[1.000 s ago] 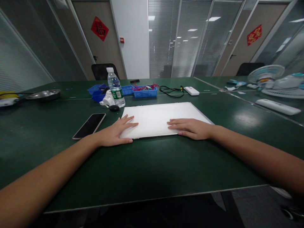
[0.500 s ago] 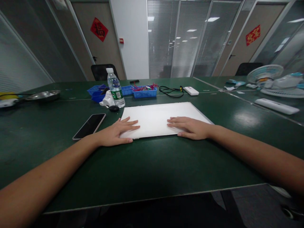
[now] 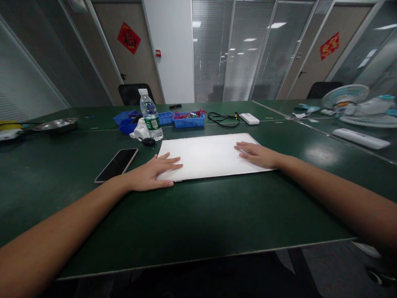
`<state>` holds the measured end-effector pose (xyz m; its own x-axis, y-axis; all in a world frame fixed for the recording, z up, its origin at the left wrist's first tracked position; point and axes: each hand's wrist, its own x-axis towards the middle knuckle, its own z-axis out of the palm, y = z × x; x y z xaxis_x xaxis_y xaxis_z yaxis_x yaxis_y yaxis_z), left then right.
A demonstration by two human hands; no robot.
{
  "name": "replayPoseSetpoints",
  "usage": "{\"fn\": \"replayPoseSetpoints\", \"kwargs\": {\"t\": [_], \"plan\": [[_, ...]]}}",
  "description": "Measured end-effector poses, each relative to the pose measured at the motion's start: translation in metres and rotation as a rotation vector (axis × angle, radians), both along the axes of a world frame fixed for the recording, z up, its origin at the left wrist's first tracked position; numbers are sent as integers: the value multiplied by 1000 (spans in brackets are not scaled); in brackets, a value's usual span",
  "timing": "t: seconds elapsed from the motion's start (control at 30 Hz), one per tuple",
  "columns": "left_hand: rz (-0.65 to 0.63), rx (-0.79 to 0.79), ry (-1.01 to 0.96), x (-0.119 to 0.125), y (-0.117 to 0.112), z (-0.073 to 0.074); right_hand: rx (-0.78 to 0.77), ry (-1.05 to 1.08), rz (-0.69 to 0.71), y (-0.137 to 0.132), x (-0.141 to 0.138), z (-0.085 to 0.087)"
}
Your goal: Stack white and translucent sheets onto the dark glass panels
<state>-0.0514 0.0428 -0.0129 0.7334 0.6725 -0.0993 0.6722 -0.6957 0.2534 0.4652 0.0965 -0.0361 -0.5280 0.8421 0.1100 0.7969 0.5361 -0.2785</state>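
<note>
A flat white rectangular panel with a thin dark edge lies on the green table in front of me. Across its left end rests my left hand, fingers spread and thumb along the near edge. My right hand is over the panel's right end with its fingers stretched out, holding nothing. Whether the right fingertips press on the surface or hover just above it, I cannot tell. A phone with a dark screen lies beside my left wrist.
Behind the panel's left corner stand a water bottle, a black mouse-like object and crumpled white material. Farther back are a blue tray of wires, a black cable and a white box. A fan lies at right.
My right hand has slid right and slightly away from me, from the near edge toward the panel's right end. My left hand and the panel have stayed in place.
</note>
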Motion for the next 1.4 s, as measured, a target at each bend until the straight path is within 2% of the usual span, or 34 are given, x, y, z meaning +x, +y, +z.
{"fn": "replayPoseSetpoints", "kwargs": {"t": [0.07, 0.17, 0.47, 0.77, 1.1, 1.4], "plan": [[-3, -1, 4, 0, 0, 0, -5, -24, -164, 9, 15, -3], [-1, 2, 8, 1, -1, 0, -6, -38, -299, 17, 31, -4], [1, 4, 9, 1, -1, 1, -5, 11, -560, 23, 37, -6], [17, -3, -34, -4, 0, -2, 5, 86, -518, 21, 38, -5], [25, 25, -28, -5, 2, -8, -35, -15, -444, 22, 33, -11], [31, 37, -37, -2, -1, -3, -51, -72, -391, 21, 30, -11]]}}
